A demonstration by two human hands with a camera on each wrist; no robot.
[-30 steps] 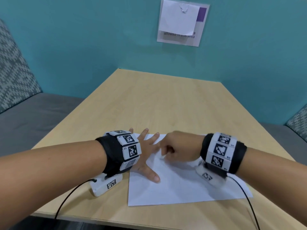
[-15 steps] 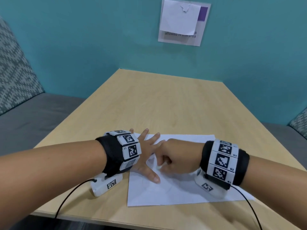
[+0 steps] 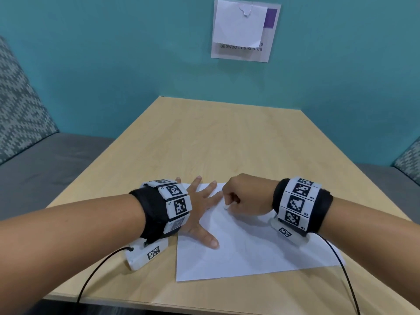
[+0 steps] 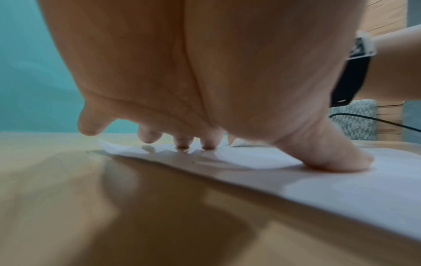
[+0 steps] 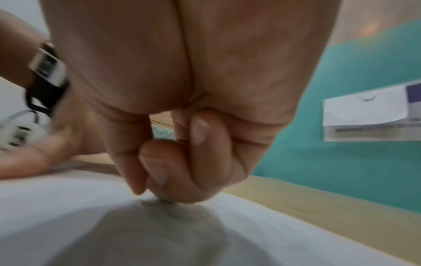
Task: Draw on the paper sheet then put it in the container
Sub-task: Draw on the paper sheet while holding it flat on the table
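Observation:
A white paper sheet [image 3: 250, 246] lies on the wooden table [image 3: 227, 137] near its front edge. My left hand [image 3: 200, 210] rests on the sheet's left part, fingers spread flat and thumb [image 4: 337, 160] pressing down. My right hand [image 3: 238, 197] hovers over the sheet's far part with its fingers curled. Thumb and fingers [image 5: 164, 180] pinch a small drawing tool, of which only a grey tip [image 5: 167, 201] shows, touching the paper [image 5: 68, 207]. Faint marks show on the sheet. No container shows in any view.
A teal wall with a white notice [image 3: 244, 30] stands behind the table. Grey benches with patterned cushions [image 3: 20, 114] flank it on both sides. Black cables [image 3: 95, 269] run from both wrist units over the table's front edge.
My right hand slid a little toward me over the paper, then back away toward the far edge. The left hand and the sheet have stayed put.

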